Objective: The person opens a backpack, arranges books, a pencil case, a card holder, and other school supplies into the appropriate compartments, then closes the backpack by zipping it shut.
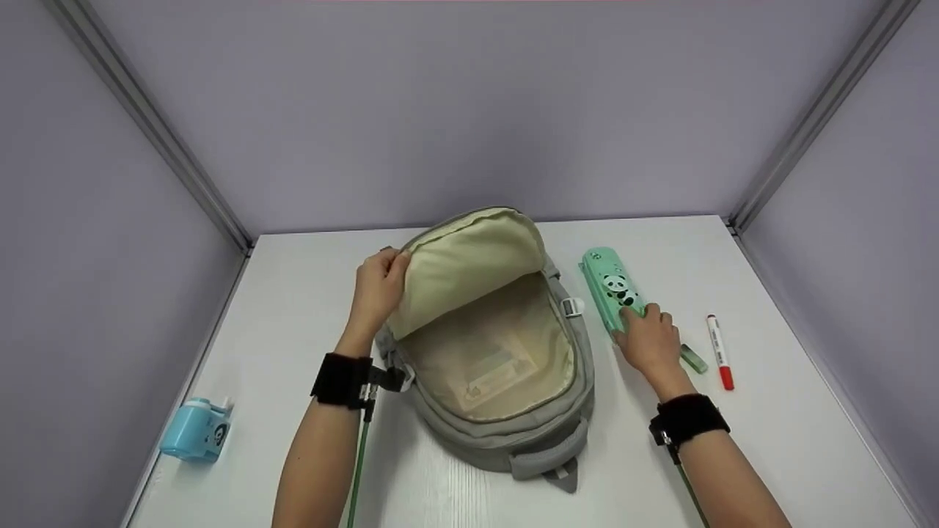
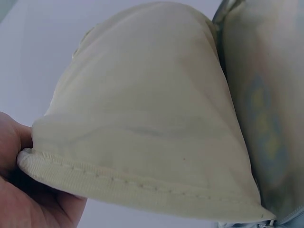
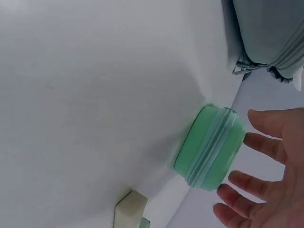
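A grey backpack [image 1: 579, 367] lies on its back on the table, its main compartment unzipped. My left hand [image 1: 379, 290] grips the edge of the cream-lined flap [image 1: 469, 268] and holds it raised. In the left wrist view, the thumb and fingers [image 2: 66, 206] pinch the flap's seamed edge [image 2: 118, 183]. To the right of the bag lies a mint-green pencil case [image 1: 605, 282] with a panda picture. My right hand [image 1: 651, 345] is at its near end. In the right wrist view, the fingers are spread, fingertips right at the zipped case [image 3: 204, 147].
A small green-and-white block, like an eraser [image 1: 693, 359], lies just right of the right hand. Beyond it is a white marker [image 1: 717, 341] with a red cap. A blue pencil sharpener [image 1: 194, 433] with a crank stands at the table's left edge. Grey partitions surround three sides.
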Available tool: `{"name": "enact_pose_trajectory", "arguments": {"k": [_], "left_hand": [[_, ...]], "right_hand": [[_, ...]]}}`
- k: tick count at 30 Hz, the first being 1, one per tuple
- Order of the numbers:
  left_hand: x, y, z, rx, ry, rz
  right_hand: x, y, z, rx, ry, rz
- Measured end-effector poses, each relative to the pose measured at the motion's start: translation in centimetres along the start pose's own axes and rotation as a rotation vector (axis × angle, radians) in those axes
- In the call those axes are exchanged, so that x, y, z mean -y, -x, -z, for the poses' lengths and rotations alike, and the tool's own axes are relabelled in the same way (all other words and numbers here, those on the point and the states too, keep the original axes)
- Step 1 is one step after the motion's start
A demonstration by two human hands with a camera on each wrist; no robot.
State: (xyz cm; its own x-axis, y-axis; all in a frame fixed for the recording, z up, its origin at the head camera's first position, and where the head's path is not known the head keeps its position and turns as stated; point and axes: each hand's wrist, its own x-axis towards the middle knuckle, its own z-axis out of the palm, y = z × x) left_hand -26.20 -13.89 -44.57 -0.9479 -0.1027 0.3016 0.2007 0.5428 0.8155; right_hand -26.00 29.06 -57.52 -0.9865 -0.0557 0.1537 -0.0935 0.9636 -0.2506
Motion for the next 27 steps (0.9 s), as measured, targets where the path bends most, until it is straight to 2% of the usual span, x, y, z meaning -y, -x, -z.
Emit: {"name": "enact_pose_trajectory", "arguments": {"k": [8,14,18,24,27], "left_hand": [[0.0,-0.1,-0.1,-0.004,0.004,0.001],[0.1,-0.3,-0.2,-0.032,0.003,-0.028],[0.2,-0.3,-0.3,-0.049,-0.009,-0.036],[0.2,-0.2,-0.4,-0.058,-0.018,-0.066],[0.1,-0.1,-0.4,-0.062,-0.021,-0.078]], "right_hand": [[-1.1,-1.2,-1.2,0.079,-0.052,-0.075],[-1.2,-1.4,-0.5,0.078,-0.109,-0.113],[-1.0,-1.1,1.1,0.063,-0.128,-0.131],[0.8,0.6,4.8,-0.072,-0.185,-0.085],[2.0,1.6,7.2,-0.111,-0.194,-0.050]]}}
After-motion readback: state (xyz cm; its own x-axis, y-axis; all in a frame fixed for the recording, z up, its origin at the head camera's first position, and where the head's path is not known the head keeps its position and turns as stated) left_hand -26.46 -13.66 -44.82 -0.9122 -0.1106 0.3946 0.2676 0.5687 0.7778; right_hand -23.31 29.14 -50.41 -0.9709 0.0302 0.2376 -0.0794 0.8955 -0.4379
